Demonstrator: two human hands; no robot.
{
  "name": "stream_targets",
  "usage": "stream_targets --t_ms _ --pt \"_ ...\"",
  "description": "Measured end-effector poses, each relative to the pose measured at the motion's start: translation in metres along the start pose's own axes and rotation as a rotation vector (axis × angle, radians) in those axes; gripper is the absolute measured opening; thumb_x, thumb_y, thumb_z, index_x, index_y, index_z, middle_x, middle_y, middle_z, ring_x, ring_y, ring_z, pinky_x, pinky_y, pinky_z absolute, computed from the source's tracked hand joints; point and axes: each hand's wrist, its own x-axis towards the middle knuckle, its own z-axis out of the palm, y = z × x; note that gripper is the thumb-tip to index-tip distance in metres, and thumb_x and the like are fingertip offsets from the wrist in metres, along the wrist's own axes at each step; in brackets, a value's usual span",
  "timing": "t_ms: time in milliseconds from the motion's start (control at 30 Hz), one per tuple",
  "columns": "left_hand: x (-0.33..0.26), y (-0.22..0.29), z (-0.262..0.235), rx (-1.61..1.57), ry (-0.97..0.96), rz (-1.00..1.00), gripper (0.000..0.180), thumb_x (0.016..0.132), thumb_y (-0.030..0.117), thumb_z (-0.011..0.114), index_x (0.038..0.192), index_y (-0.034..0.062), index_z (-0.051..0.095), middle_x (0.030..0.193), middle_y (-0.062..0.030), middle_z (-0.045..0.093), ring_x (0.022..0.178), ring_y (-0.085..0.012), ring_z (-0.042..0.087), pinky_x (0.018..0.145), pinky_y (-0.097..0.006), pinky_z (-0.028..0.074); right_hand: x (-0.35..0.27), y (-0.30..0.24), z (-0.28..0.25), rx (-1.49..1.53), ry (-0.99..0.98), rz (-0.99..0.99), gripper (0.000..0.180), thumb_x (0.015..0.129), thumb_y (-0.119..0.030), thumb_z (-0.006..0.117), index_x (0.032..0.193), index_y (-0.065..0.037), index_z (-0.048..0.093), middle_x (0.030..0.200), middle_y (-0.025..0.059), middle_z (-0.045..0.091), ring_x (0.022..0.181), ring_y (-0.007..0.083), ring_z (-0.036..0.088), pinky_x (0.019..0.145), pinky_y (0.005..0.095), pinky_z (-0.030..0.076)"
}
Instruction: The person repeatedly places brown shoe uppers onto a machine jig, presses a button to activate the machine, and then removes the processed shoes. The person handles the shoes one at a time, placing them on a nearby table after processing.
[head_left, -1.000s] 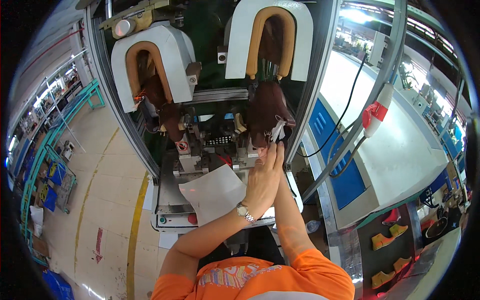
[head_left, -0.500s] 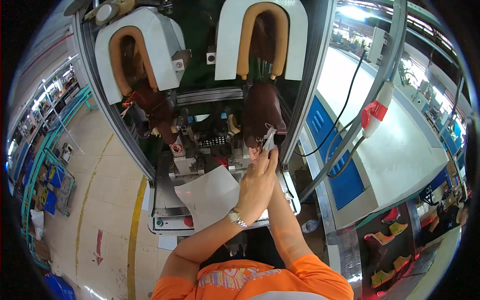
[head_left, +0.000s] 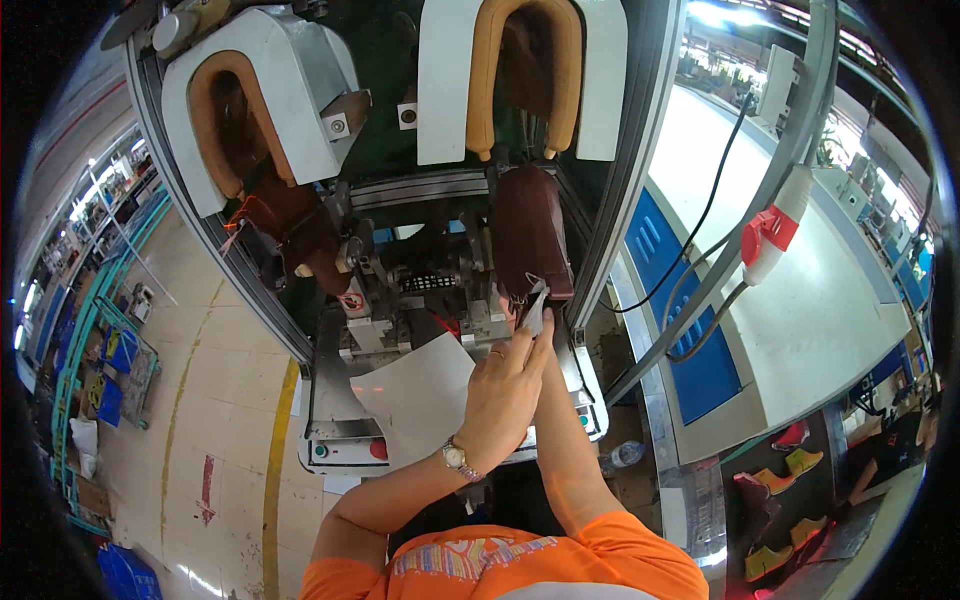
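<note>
A dark brown leather boot (head_left: 530, 235) is mounted on the machine's right station, sole side toward me. At its near end, my left hand (head_left: 505, 390), wearing a watch, pinches a pale strip (head_left: 536, 315) between its fingertips. White lacing shows beside the strip. My right hand (head_left: 507, 306) reaches up behind the left, close to the boot's lower end; most of it is hidden, and I cannot tell what its fingers do. Another brown boot (head_left: 300, 225) sits on the left station, with an orange cord beside it.
Two white U-shaped pads with tan linings, one of them the right pad (head_left: 445, 100), stand above the boots. A white sheet (head_left: 420, 395) lies on the machine's front ledge, near a red button (head_left: 378, 448). To the right are a metal post (head_left: 690, 310) and several colourful shoes (head_left: 775, 480).
The view has shifted slightly. My left hand has drawn a little down toward me, still pinching the pale strip. The right hand stays largely hidden behind it.
</note>
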Motion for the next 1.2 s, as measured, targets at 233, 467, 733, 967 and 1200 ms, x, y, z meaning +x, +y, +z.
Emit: stream_targets --t_ms 233,467,733,967,1200 --pt "0.001 -0.005 0.002 -0.021 -0.028 0.009 0.059 0.073 0.004 0.057 0.128 0.0043 0.035 0.118 -0.0137 0.043 0.084 -0.0254 0.057 0.07 -0.032 0.05 -0.008 -0.021 0.053 -0.179 0.416 0.148 0.032 0.091 -0.017 0.036 0.117 -0.001 0.042 0.114 0.0099 0.05 0.101 0.0223 0.049 0.092 0.0346 0.038" --pt "-0.033 -0.022 -0.044 -0.515 0.1 0.15 0.044 0.075 0.003 0.059 0.118 0.007 0.05 0.118 -0.0114 0.048 0.078 -0.02 0.06 0.07 -0.029 0.049 -0.051 -0.052 0.026 -0.591 0.375 -0.074 0.03 0.08 -0.007 0.056 0.109 -0.002 0.05 0.096 0.0089 0.058 0.084 0.0208 0.057 0.074 0.0308 0.047" --pt "-0.095 -0.129 -0.088 -0.488 0.463 -0.176 0.019 0.079 -0.003 0.052 0.094 0.0038 0.062 0.084 -0.0055 0.061 0.061 -0.0093 0.052 0.053 -0.021 0.041 -0.207 -0.08 -0.127 -1.584 0.745 0.28 0.077 0.057 -0.011 0.074 0.125 -0.007 0.037 0.123 0.017 0.047 0.111 0.0305 0.047 0.092 0.0356 0.038" --pt "-0.1 -0.173 -0.103 -0.618 0.583 -0.349 0.018 0.083 0.0 0.051 0.099 0.0034 0.059 0.09 -0.0029 0.06 0.061 -0.0052 0.049 0.057 -0.017 0.042 -0.199 -0.089 -0.123 -1.621 0.956 0.405 0.088 0.056 -0.008 0.075 0.13 -0.01 0.028 0.119 0.0177 0.049 0.106 0.0349 0.05 0.091 0.0408 0.039" --pt "-0.138 -0.193 -0.11 -0.644 0.656 -0.448 0.019 0.081 -0.001 0.052 0.098 0.0035 0.059 0.084 -0.0025 0.06 0.058 -0.0044 0.048 0.053 -0.018 0.04 -0.173 -0.05 0.039 -1.669 0.5 -0.611 0.031 0.067 0.007 0.051 0.097 -0.001 0.054 0.096 0.0129 0.053 0.093 0.0278 0.049 0.082 0.0351 0.037"
